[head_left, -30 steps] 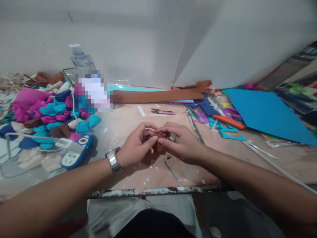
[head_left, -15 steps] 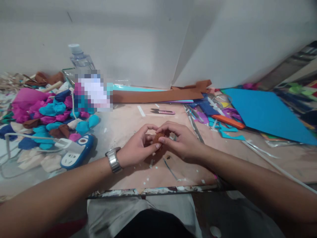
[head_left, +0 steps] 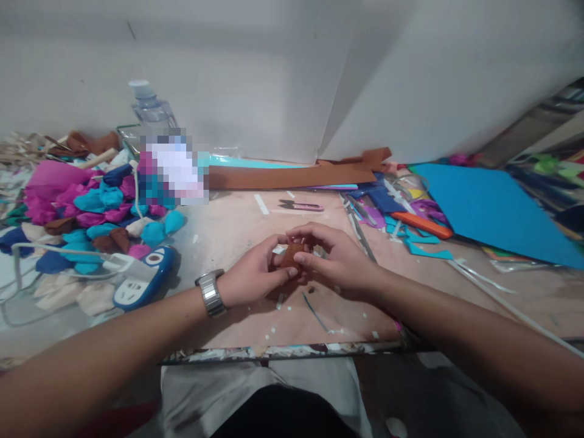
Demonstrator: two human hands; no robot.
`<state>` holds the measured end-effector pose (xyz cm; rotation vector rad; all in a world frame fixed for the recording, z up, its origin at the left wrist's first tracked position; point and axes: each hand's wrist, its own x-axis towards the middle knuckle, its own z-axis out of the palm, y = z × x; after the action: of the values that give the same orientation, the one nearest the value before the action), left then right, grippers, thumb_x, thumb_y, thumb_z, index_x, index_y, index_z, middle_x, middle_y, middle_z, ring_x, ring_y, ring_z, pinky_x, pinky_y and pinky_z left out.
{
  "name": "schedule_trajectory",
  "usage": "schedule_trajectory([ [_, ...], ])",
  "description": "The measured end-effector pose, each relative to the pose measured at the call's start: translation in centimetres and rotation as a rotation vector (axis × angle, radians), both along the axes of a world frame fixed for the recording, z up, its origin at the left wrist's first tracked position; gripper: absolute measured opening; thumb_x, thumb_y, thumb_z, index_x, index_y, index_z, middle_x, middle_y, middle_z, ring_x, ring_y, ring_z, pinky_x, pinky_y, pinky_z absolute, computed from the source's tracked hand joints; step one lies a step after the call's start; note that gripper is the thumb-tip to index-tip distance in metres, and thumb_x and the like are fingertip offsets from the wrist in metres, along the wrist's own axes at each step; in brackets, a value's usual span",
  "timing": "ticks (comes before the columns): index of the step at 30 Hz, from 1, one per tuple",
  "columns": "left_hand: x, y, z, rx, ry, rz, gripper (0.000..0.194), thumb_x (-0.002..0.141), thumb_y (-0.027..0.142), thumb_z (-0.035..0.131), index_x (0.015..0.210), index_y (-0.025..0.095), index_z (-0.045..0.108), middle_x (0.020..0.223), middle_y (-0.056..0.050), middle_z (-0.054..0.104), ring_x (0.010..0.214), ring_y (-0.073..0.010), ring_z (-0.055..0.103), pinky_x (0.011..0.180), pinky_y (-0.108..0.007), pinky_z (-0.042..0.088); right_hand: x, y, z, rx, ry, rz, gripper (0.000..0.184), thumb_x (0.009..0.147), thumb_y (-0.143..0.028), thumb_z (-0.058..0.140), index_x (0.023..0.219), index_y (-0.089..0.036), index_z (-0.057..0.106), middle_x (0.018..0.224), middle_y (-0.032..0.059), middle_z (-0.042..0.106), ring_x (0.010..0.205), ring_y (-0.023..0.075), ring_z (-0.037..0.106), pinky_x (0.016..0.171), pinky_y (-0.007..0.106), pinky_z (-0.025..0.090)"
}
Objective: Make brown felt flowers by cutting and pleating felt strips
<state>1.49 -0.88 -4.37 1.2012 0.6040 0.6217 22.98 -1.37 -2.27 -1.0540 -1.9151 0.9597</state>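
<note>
My left hand [head_left: 253, 277] and my right hand [head_left: 335, 258] meet at the middle of the work board [head_left: 237, 231]. Between their fingertips they pinch a small brown crumpled piece [head_left: 291, 255], rounded like a little ball. Both hands have their fingers curled around it, and most of the piece is hidden by them. A metal watch [head_left: 210, 293] sits on my left wrist.
A heap of pink, teal, blue and brown crumpled pieces [head_left: 86, 207] lies at the left by a blue-and-white power strip [head_left: 141, 281] and a water bottle [head_left: 150, 112]. Pink thread snips [head_left: 301, 206], brown strips [head_left: 292, 175], an orange cutter [head_left: 420, 224] and a blue sheet [head_left: 493, 207] lie beyond and right.
The brown piece has gone from a folded shape to a rounder ball between my fingers. My hands have shifted slightly up and closer together.
</note>
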Motion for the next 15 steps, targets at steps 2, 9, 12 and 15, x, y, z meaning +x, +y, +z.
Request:
schedule_trajectory([
  [2, 0.0, 0.0, 0.3, 0.001, 0.002, 0.030, 0.061, 0.092, 0.035, 0.079, 0.141, 0.025, 0.045, 0.103, -0.006, 0.078, 0.094, -0.0216, 0.079, 0.083, -0.035, 0.060, -0.2, 0.0, 0.0, -0.087, 0.032, -0.017, 0.044, 0.088, -0.035, 0.081, 0.128, -0.021, 0.069, 0.111, 0.0074, 0.075, 0.087, 0.0187, 0.067, 0.075, 0.032, 0.056],
  [9, -0.2, 0.2, 0.0, 0.056, 0.058, 0.083, 0.089, 0.092, 0.037, 0.078, 0.162, 0.025, 0.026, 0.087, 0.000, 0.072, 0.073, -0.0141, 0.068, 0.067, -0.025, 0.051, -0.5, 0.3, -0.9, -0.339, 0.117, -0.033, 0.034, 0.076, -0.043, 0.088, 0.091, -0.018, 0.071, 0.079, 0.0009, 0.070, 0.070, 0.0155, 0.061, 0.062, 0.029, 0.049],
  [12, -0.2, 0.1, -0.1, 0.086, 0.058, 0.055, 0.089, 0.092, 0.036, 0.078, 0.164, 0.025, 0.026, 0.086, 0.001, 0.069, 0.068, -0.0121, 0.063, 0.063, -0.023, 0.048, -0.7, 0.1, -1.0, -0.415, 0.189, -0.025, 0.032, 0.075, -0.042, 0.089, 0.081, -0.019, 0.067, 0.076, 0.0002, 0.069, 0.069, 0.0162, 0.063, 0.063, 0.030, 0.052],
  [15, -0.1, 0.0, 0.1, 0.075, 0.066, 0.048, 0.086, 0.094, 0.036, 0.076, 0.164, 0.025, 0.027, 0.083, 0.002, 0.066, 0.064, -0.0110, 0.060, 0.059, -0.021, 0.046, -0.9, -0.2, -1.0, -0.470, 0.240, -0.019, 0.030, 0.077, -0.042, 0.087, 0.082, -0.019, 0.068, 0.079, 0.0023, 0.073, 0.073, 0.0182, 0.068, 0.067, 0.033, 0.057],
])
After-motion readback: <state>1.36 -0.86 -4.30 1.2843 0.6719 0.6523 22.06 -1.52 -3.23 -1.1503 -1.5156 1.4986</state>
